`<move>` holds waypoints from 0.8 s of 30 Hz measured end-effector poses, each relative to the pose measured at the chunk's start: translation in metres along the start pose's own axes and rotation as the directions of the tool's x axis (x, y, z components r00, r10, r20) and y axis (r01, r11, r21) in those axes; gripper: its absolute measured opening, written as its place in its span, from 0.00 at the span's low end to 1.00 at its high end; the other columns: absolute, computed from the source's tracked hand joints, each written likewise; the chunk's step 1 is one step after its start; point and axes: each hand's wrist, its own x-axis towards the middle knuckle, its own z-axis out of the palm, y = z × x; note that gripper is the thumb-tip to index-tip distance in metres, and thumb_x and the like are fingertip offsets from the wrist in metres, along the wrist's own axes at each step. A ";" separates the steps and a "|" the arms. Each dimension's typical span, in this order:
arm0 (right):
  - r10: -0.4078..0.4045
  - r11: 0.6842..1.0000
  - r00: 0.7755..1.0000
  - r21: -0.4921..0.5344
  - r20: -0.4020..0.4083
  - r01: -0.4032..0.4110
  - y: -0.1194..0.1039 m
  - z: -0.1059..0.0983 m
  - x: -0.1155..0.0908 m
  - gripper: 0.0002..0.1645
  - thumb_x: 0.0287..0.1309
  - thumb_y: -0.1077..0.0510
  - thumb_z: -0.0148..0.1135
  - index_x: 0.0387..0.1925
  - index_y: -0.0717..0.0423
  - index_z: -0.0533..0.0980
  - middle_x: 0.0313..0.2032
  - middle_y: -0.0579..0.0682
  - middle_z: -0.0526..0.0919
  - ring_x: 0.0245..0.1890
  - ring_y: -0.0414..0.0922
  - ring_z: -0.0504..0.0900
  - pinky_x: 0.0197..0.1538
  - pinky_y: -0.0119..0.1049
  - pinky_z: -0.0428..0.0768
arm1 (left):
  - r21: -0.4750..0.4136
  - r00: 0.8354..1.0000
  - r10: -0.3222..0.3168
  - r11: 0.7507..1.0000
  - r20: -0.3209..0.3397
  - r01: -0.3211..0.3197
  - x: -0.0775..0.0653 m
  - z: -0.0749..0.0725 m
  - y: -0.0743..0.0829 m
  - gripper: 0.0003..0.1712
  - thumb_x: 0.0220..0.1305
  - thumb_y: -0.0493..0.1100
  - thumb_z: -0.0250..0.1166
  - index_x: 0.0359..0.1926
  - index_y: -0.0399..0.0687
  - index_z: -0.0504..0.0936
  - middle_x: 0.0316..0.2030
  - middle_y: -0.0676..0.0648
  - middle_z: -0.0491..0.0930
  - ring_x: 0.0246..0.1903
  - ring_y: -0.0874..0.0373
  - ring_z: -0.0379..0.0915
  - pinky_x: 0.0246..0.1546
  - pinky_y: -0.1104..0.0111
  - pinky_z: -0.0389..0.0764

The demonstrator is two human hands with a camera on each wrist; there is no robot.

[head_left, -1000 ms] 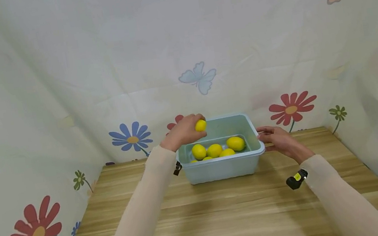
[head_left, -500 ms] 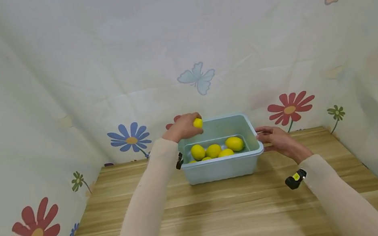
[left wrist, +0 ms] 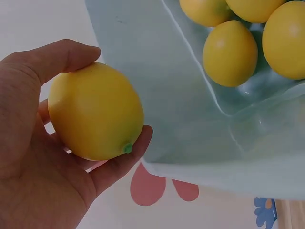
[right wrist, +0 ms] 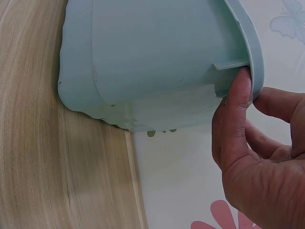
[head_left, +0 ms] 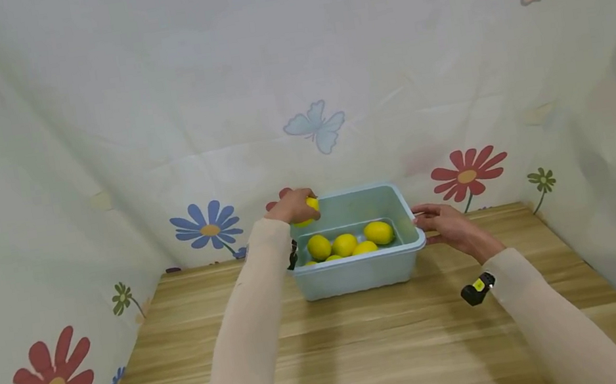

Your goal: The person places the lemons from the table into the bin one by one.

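My left hand grips a lemon over the back left corner of a pale blue plastic bin. Thumb and fingers wrap its sides, and its green stem tip shows in the left wrist view. Inside the bin several more lemons lie on the floor, grouped toward the front. On the opposite side, my right hand pinches the bin's rim, thumb on the outer lip and fingers tucked beneath it, as the right wrist view shows.
The bin stands on a wood-grain table near its back edge. A white curtain printed with flowers and butterflies encloses the back and both sides. A black strapped camera sits on the right wrist.
My left hand, with the lemon in it, has shifted a little left toward the bin's left side. The right hand keeps its hold on the rim, and the lemons in the bin stay put.
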 end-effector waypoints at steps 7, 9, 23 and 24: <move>-0.002 1.000 1.000 0.002 -0.005 0.002 0.000 0.000 0.000 0.32 0.72 0.56 0.50 0.73 0.56 0.57 0.65 0.66 0.67 0.63 0.61 0.71 0.59 0.47 0.81 | 0.005 1.000 0.020 1.000 0.009 -0.020 0.007 0.008 -0.007 0.33 0.60 0.47 0.65 0.67 0.48 0.70 0.63 0.46 0.71 0.51 0.50 0.69 0.58 0.60 0.78; -0.003 1.000 1.000 0.000 -0.005 0.003 0.000 0.000 0.000 0.32 0.72 0.56 0.50 0.73 0.56 0.57 0.65 0.66 0.67 0.62 0.61 0.72 0.60 0.48 0.80 | 0.000 1.000 0.017 1.000 0.011 -0.017 0.008 0.010 -0.008 0.33 0.60 0.47 0.66 0.66 0.49 0.71 0.61 0.46 0.71 0.51 0.49 0.69 0.57 0.59 0.78; 0.001 1.000 1.000 0.012 -0.013 -0.001 -0.001 0.002 0.001 0.32 0.72 0.57 0.49 0.73 0.57 0.57 0.65 0.67 0.66 0.63 0.62 0.70 0.59 0.49 0.80 | -0.043 0.999 0.045 0.998 0.012 -0.045 0.007 0.014 -0.013 0.28 0.64 0.44 0.63 0.64 0.46 0.73 0.64 0.41 0.71 0.51 0.48 0.71 0.57 0.57 0.78; -0.001 1.000 1.000 0.011 -0.011 0.001 -0.001 0.002 0.001 0.32 0.72 0.57 0.49 0.73 0.57 0.57 0.65 0.67 0.66 0.63 0.62 0.70 0.60 0.49 0.80 | -0.041 0.999 0.045 0.998 0.011 -0.044 0.007 0.015 -0.013 0.27 0.64 0.44 0.63 0.64 0.46 0.73 0.63 0.42 0.71 0.52 0.48 0.71 0.57 0.57 0.78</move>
